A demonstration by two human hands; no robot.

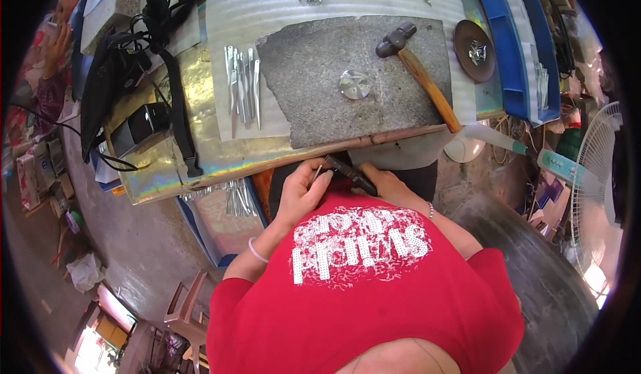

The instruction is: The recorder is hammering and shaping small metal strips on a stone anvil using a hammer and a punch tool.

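Close to my body, just below the table edge, my right hand (387, 184) is closed around a dark, rod-shaped tool (350, 175) whose exact kind I cannot make out. Beside its upper end, my left hand (307, 185) pinches a thin, shiny metal piece (318, 171). On the table in front of me lies a rough grey stone slab (307, 67). A small round, clear or shiny disc (354, 85) rests on the slab. A hammer (415, 67) with a wooden handle lies across its right side, the handle end reaching past the front edge.
Several slim metal pieces (244, 87) lie left of the slab. A brown round dish (474, 50) holds small metal parts. Blue trays (511, 47) stand at right, near a fan (597, 167). Black straps and cables (175, 100) lie at left. Below is an open drawer (217, 224).
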